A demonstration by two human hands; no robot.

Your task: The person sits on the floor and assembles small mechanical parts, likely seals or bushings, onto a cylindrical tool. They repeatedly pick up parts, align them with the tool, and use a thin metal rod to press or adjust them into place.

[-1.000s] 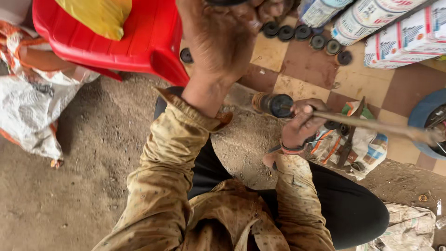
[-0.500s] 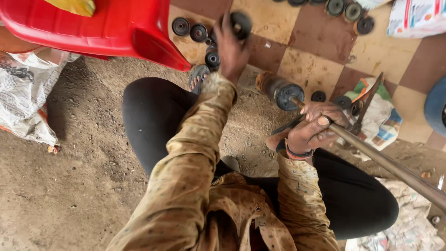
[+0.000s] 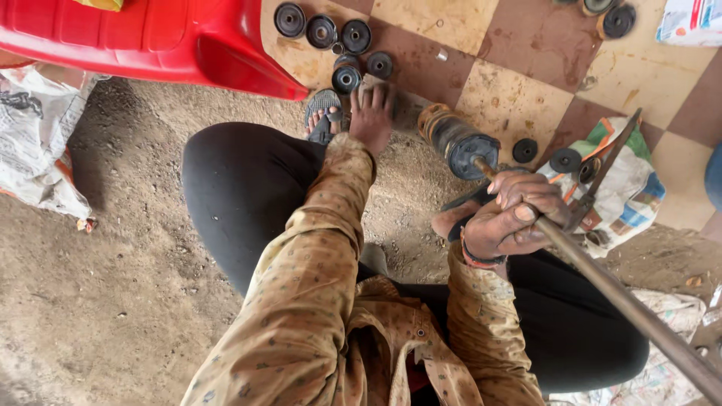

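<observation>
Right hand: the right hand (image 3: 515,218) is clamped round a long metal rod (image 3: 602,282), whose far end sits in a dark cylinder (image 3: 459,141) lying on the floor (image 3: 511,90).
Left hand: the left hand (image 3: 372,116) reaches far, fingers spread flat on the floor, touching the nearest of the black discs (image 3: 346,77); it grips nothing.
Risk: one-handed, the rod may slip out or the cylinder may roll, since nothing braces it; the foot (image 3: 322,120) lies near the reaching hand.
Packages: a white sack (image 3: 45,165) lies at left; a printed bag (image 3: 628,188), white with green, orange and blue, at right; a white carton (image 3: 688,22) far right.
</observation>
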